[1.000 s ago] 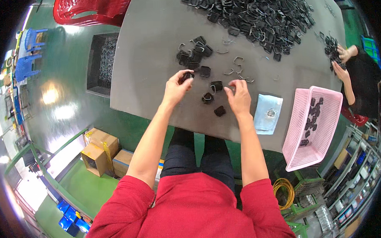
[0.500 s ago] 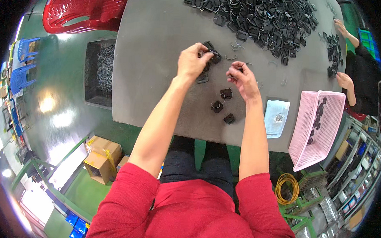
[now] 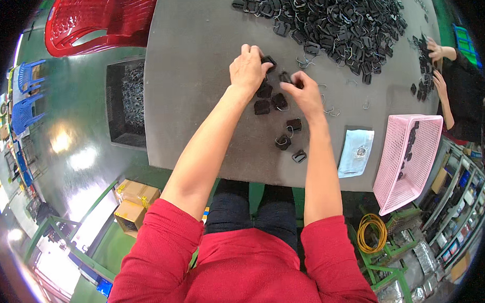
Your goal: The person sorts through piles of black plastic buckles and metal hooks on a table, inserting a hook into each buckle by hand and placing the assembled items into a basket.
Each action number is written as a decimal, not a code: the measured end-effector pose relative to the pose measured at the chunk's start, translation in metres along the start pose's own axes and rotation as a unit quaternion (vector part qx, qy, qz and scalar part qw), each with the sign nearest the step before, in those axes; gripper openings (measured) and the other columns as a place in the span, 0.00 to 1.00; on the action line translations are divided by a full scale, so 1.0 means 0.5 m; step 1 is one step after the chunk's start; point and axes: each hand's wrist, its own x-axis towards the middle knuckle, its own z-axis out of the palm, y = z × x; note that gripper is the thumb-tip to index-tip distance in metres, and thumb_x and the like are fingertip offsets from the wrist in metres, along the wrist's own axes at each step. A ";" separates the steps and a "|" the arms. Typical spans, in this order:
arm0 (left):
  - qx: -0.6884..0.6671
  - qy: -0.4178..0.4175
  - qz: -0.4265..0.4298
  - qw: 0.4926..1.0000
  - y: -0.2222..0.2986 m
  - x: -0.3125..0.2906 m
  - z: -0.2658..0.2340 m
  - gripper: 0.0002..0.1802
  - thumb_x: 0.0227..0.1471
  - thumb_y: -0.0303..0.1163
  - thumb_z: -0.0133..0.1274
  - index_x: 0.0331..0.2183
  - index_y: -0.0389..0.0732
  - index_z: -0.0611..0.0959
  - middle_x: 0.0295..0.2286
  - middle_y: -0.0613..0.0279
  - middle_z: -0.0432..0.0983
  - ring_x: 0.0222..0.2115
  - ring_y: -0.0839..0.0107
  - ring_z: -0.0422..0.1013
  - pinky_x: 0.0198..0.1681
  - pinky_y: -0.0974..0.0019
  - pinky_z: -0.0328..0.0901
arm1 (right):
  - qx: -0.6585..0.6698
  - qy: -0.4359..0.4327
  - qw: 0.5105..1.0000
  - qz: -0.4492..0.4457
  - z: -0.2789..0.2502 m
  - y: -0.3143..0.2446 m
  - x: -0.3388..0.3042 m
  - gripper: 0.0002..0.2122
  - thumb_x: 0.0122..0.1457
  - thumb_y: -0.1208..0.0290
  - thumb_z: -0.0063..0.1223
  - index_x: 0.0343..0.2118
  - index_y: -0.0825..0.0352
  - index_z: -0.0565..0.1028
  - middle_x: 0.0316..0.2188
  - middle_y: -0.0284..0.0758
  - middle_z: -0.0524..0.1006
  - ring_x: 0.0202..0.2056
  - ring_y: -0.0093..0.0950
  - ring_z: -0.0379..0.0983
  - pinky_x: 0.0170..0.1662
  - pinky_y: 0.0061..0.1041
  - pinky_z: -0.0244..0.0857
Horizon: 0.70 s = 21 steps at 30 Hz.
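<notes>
My left hand [image 3: 247, 70] is closed on a small black plastic piece [image 3: 269, 63], held over the grey table. To its right my right hand [image 3: 305, 92] pinches another black piece [image 3: 286, 78] between thumb and fingers. Just below my left hand lie a few more black pieces [image 3: 262, 106], partly covered by the fingers. Nearer to me, a black piece with a thin wire loop [image 3: 293, 125] rests close to two others [image 3: 299, 156]. Loose bent wires [image 3: 305, 61] are scattered right of my hands.
A big heap of black pieces with wires [image 3: 339, 25] covers the table's far side. At right are a blue packet [image 3: 356, 153], a pink basket [image 3: 384, 168] with black pieces, and another person's hands [image 3: 435, 51]. A dark bin of wires [image 3: 134, 96] stands left of the table.
My right hand has moved left and up, closer to my left hand, with a black piece showing in its fingers. The other person's hands have come together at the right edge.
</notes>
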 end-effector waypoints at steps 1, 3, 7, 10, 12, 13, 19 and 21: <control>0.008 -0.067 0.011 0.998 0.001 0.009 -0.005 0.16 0.43 0.39 0.58 0.33 0.40 0.77 0.35 0.55 0.73 0.36 0.58 0.71 0.37 0.57 0.66 | 0.210 -0.080 0.974 0.014 -0.016 0.009 -0.011 0.08 0.46 0.69 0.58 0.29 0.62 0.71 0.31 0.31 0.75 0.33 0.26 0.72 0.30 0.22 0.63; 0.016 -0.137 0.023 0.990 0.003 0.024 -0.014 0.16 0.43 0.39 0.58 0.33 0.40 0.76 0.34 0.55 0.73 0.37 0.57 0.71 0.37 0.56 0.66 | 0.378 -0.116 0.918 -0.027 -0.028 -0.009 -0.052 0.06 0.49 0.73 0.54 0.31 0.61 0.72 0.30 0.30 0.74 0.30 0.22 0.70 0.27 0.16 0.59; -0.034 -0.019 0.002 0.999 -0.035 0.035 -0.021 0.13 0.46 0.41 0.53 0.29 0.41 0.77 0.32 0.52 0.75 0.35 0.54 0.72 0.38 0.55 0.66 | 0.481 -0.085 0.872 -0.022 -0.020 -0.033 -0.031 0.11 0.50 0.68 0.55 0.37 0.62 0.72 0.32 0.30 0.75 0.33 0.22 0.71 0.26 0.16 0.61; -0.039 -0.051 -0.075 0.995 -0.047 0.018 -0.068 0.16 0.47 0.44 0.52 0.31 0.40 0.76 0.32 0.52 0.75 0.34 0.54 0.72 0.37 0.55 0.66 | -0.114 -0.028 0.992 0.047 0.042 -0.060 0.010 0.15 0.48 0.63 0.59 0.37 0.62 0.73 0.39 0.34 0.74 0.37 0.30 0.73 0.32 0.27 0.66; -0.048 -0.051 -0.113 0.991 -0.071 -0.026 -0.078 0.20 0.44 0.48 0.55 0.32 0.41 0.76 0.32 0.55 0.75 0.32 0.54 0.73 0.35 0.55 0.66 | -0.296 0.073 0.952 -0.020 0.106 -0.082 0.001 0.17 0.44 0.61 0.62 0.36 0.62 0.73 0.34 0.37 0.75 0.36 0.36 0.73 0.38 0.35 0.66; -0.050 -0.053 -0.110 0.991 -0.073 -0.050 -0.062 0.20 0.44 0.48 0.55 0.32 0.41 0.76 0.32 0.55 0.75 0.32 0.54 0.73 0.35 0.55 0.66 | -0.274 0.083 0.958 -0.019 0.111 -0.074 0.005 0.16 0.43 0.61 0.63 0.33 0.62 0.75 0.30 0.35 0.75 0.35 0.36 0.73 0.38 0.33 0.66; 0.033 -0.040 -0.102 0.993 -0.056 -0.113 -0.057 0.17 0.41 0.40 0.61 0.30 0.39 0.75 0.30 0.57 0.76 0.32 0.60 0.73 0.35 0.61 0.67 | 0.360 -0.068 0.929 0.040 -0.005 -0.075 -0.014 0.12 0.46 0.63 0.60 0.28 0.67 0.75 0.25 0.28 0.75 0.31 0.25 0.73 0.31 0.22 0.65; -0.091 -0.142 -0.135 0.976 -0.065 -0.104 -0.066 0.17 0.42 0.37 0.61 0.31 0.38 0.76 0.28 0.58 0.77 0.29 0.64 0.73 0.33 0.63 0.66 | 0.364 -0.067 0.929 0.030 -0.037 -0.066 -0.010 0.14 0.46 0.62 0.60 0.31 0.67 0.74 0.26 0.28 0.75 0.32 0.25 0.73 0.32 0.22 0.66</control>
